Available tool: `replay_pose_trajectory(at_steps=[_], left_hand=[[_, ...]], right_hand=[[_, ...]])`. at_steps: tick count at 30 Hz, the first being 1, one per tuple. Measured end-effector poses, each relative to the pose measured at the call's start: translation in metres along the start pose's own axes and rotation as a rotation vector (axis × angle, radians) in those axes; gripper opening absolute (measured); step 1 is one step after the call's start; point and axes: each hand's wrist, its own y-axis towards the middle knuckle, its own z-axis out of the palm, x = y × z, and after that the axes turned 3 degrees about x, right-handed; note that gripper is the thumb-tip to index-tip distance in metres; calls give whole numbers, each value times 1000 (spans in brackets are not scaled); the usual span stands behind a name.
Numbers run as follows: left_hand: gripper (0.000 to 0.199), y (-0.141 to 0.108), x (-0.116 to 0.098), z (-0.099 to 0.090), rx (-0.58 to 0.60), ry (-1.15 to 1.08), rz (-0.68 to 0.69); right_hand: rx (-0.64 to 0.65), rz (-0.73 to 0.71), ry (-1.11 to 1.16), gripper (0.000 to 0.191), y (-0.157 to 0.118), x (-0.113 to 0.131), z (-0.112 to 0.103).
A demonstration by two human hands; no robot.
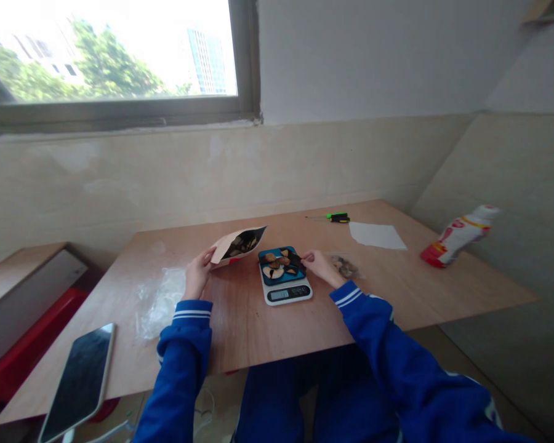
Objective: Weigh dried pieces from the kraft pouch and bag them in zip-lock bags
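Plywood tabletop [253,326], beige wall [332,166] behind, window [111,52] above, kitchen scale [286,294] mid-table

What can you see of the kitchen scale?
The digital kitchen scale has a white, plastic-looking body with a dark display at the front, its digits too small to read. A blue tray sits on top, holding dark and tan pieces. The scale stands flat on the wooden table, and the right hand reaches over the tray's edge.

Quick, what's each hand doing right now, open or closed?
Left hand: closed, holding a kraft paper pouch.
Right hand: closed, pinching something small and dark over a blue tray; cannot tell what.
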Motion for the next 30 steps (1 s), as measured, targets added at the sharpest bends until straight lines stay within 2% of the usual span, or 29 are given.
replay_pose_trajectory(at_steps=[8,14,23,30], left_hand=[[41,-1,-2,0,-9,-10,-5],[41,-1,0,1,-22,-3,-1],[41,3,8,4,-47,11,17],[33,5,9,5,-80,31,22]], right_hand=[[-46,-92,-122,11,2,6,-16],[-12,-170,-125,14,2,14,-28],[83,-250,-106,18,-7,18,-28],[126,-303,-133,18,-12,20,-27]])
